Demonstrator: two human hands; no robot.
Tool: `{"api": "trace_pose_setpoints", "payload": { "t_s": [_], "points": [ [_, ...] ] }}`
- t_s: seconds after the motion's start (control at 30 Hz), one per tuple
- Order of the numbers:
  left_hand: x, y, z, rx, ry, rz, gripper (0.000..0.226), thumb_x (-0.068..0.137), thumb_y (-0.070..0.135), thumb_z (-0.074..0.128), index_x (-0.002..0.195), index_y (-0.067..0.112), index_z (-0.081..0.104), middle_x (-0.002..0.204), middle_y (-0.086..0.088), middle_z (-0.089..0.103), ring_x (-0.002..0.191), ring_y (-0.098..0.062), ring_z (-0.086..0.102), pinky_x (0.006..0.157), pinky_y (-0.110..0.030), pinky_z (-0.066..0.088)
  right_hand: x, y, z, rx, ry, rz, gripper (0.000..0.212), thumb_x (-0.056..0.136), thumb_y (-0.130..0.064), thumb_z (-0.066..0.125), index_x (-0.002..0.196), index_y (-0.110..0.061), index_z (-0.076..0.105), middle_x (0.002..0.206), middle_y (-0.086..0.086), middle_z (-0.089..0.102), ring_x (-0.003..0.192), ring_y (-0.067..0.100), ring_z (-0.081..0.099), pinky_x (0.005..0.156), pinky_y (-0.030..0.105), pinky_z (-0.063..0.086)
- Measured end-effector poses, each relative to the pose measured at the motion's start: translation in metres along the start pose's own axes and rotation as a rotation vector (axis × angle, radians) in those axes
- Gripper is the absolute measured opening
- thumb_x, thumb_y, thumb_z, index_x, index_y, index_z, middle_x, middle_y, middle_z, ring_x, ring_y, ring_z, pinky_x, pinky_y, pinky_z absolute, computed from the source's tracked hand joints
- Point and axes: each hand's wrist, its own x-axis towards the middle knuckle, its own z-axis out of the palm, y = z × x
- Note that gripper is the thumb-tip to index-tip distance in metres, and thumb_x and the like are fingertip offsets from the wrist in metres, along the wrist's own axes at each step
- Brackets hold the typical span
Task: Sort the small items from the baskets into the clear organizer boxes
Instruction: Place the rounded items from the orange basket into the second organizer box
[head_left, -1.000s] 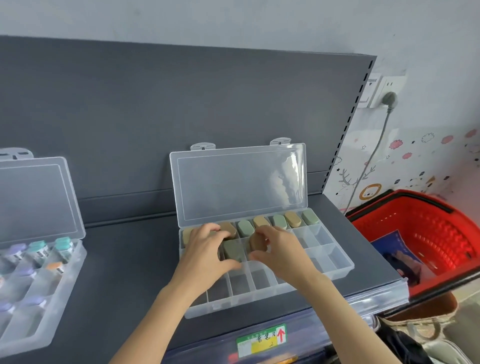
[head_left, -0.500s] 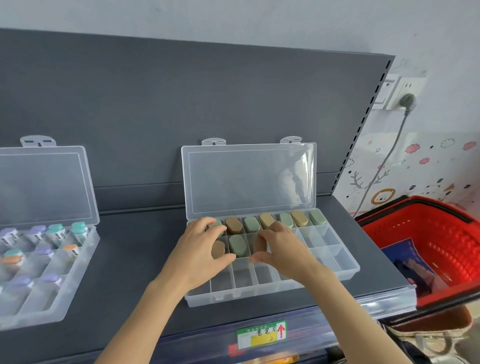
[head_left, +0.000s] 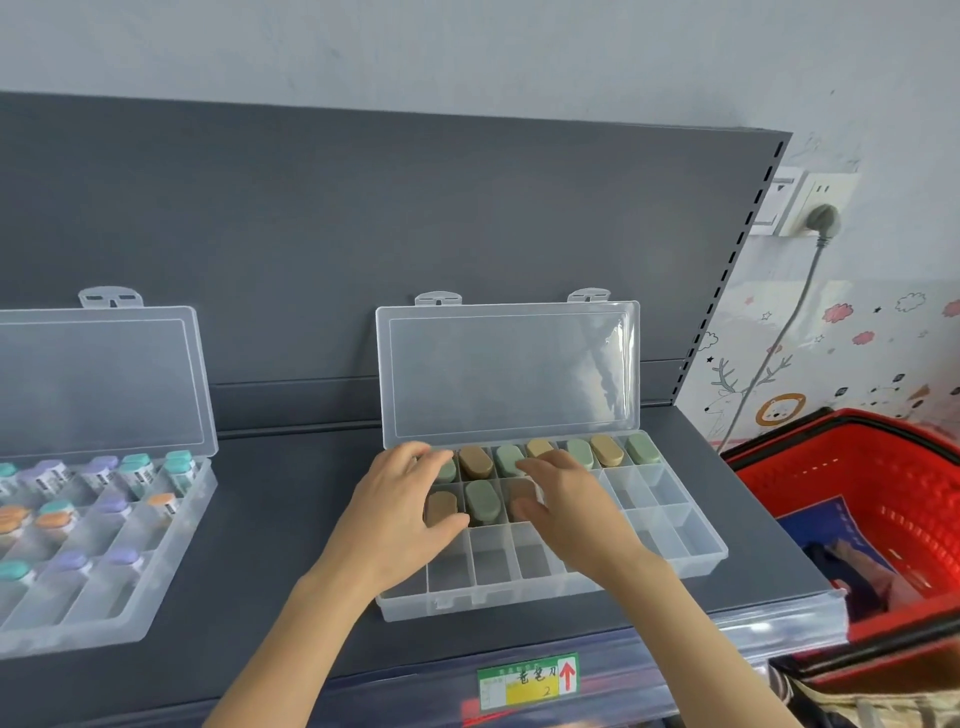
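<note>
A clear organizer box (head_left: 680, 535) lies open on the dark shelf, its lid (head_left: 509, 374) leaning back. Its back row holds tan and green oval items (head_left: 605, 449). In the middle row lie a tan item (head_left: 441, 508), a green item (head_left: 483, 500) and a brown item (head_left: 519, 496). My left hand (head_left: 400, 499) rests flat over the box's back left corner, thumb beside the tan item. My right hand (head_left: 566, 501) lies over the middle compartments, its thumb touching the brown item. The compartments under both palms are hidden.
A second open organizer (head_left: 104, 597) with purple, teal and orange capped items sits at the left. A red basket (head_left: 883, 467) stands right of the shelf end, holding a blue packet. The shelf's front edge carries a price label (head_left: 527, 680). A wall socket (head_left: 810, 208) and cord hang at the right.
The brown item went from my right fingers into a middle-row compartment, and that hand's fingers have straightened. My left hand stayed over the box's left end. The camera shifted.
</note>
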Motion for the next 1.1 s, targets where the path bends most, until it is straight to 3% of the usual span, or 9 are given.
{"api": "trace_pose_setpoints", "payload": {
  "t_s": [0.27, 0.47, 0.67, 0.83, 0.97, 1.1],
  "points": [
    [-0.021, -0.01, -0.01, 0.079, 0.039, -0.11, 0.07, 0.086, 0.052, 0.056, 0.145, 0.028, 0.028, 0.147, 0.01, 0.03, 0.136, -0.011, 0.026, 0.11, -0.028, 0.027, 0.001, -0.034, -0.004, 0.124, 0.065, -0.143, 0.042, 0.091, -0.026, 0.06, 0.13, -0.015, 0.053, 0.13, 0.002, 0.052, 0.114, 0.022, 0.052, 0.089, 0.028, 0.045],
    [-0.056, -0.018, -0.024, 0.095, 0.115, -0.258, 0.073, 0.086, 0.06, 0.046, 0.148, 0.032, 0.02, 0.155, 0.012, 0.017, 0.143, -0.007, 0.015, 0.113, -0.025, 0.02, 0.002, -0.059, 0.017, 0.11, -0.015, -0.307, 0.051, 0.088, -0.04, 0.061, 0.132, -0.017, 0.053, 0.136, 0.002, 0.049, 0.12, 0.023, 0.051, 0.095, 0.033, 0.047],
    [-0.106, -0.043, -0.041, 0.145, 0.239, -0.355, 0.067, 0.086, 0.053, 0.055, 0.144, 0.023, 0.036, 0.151, 0.007, 0.03, 0.14, -0.012, 0.026, 0.11, -0.029, 0.026, -0.001, -0.096, 0.04, 0.093, -0.122, -0.424, 0.059, 0.091, -0.044, 0.054, 0.143, -0.02, 0.039, 0.148, -0.001, 0.037, 0.136, 0.018, 0.034, 0.107, 0.029, 0.035],
    [-0.146, -0.062, -0.059, 0.13, 0.312, -0.435, 0.072, 0.084, 0.064, 0.048, 0.143, 0.024, 0.038, 0.148, 0.009, 0.031, 0.137, -0.01, 0.027, 0.107, -0.028, 0.029, -0.012, -0.139, 0.054, 0.072, -0.169, -0.531, 0.06, 0.093, -0.045, 0.051, 0.145, -0.02, 0.035, 0.151, -0.003, 0.033, 0.141, 0.013, 0.024, 0.111, 0.023, 0.025],
    [-0.187, -0.086, -0.081, 0.132, 0.347, -0.483, 0.075, 0.079, 0.069, 0.042, 0.141, 0.025, 0.04, 0.148, 0.009, 0.03, 0.136, -0.011, 0.03, 0.105, -0.03, 0.034, -0.026, -0.187, 0.071, 0.083, -0.191, -0.587, 0.059, 0.094, -0.044, 0.05, 0.146, -0.021, 0.033, 0.152, -0.003, 0.032, 0.142, 0.012, 0.024, 0.11, 0.023, 0.027],
    [-0.239, -0.117, -0.109, 0.139, 0.394, -0.52, 0.065, 0.086, 0.053, 0.056, 0.141, 0.022, 0.04, 0.149, 0.008, 0.03, 0.136, -0.01, 0.03, 0.107, -0.028, 0.032, -0.043, -0.244, 0.088, 0.096, -0.183, -0.632, 0.055, 0.094, -0.041, 0.051, 0.143, -0.02, 0.037, 0.148, -0.004, 0.037, 0.136, 0.013, 0.034, 0.106, 0.024, 0.035]
  ]
}}
